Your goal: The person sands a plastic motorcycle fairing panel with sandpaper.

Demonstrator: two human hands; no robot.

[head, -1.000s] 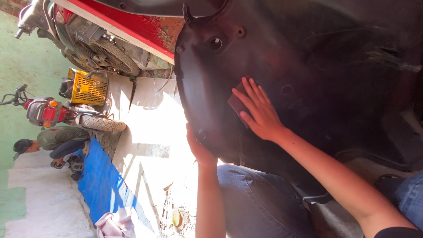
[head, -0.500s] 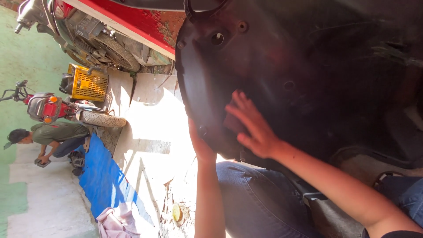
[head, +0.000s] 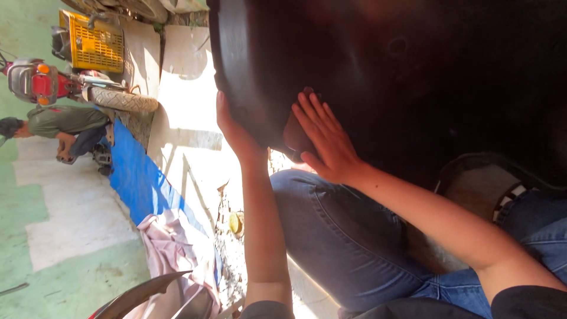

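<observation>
A big black plastic panel, curved like a piece of motorbike bodywork, fills the upper part of the view and rests against the person's knees in blue jeans; everything else sits around it. The right hand lies flat on the panel's inner face near its lower rim, fingers spread and straight, palm pressed to the plastic, gripping nothing; beneath the palm a small dark reddish patch shows, and I cannot tell whether it is a cloth or part of the panel. The left hand comes up from below the rim and cups the panel's outer edge, fingers hidden behind the plastic, so how far they curl is unclear; it looks to be steadying the panel. By my judgement the step in hand is pressing or rubbing over the inner surface while the other hand braces the edge; the next move calls for keeping that brace firm and sliding the flat palm along the curve without letting the panel tip off the knees. Left of the panel, well apart, a blue sheet lies on the ground with a pale cloth on it; beyond it a crouching person works beside a tyre, a red motorbike and a yellow crate.
</observation>
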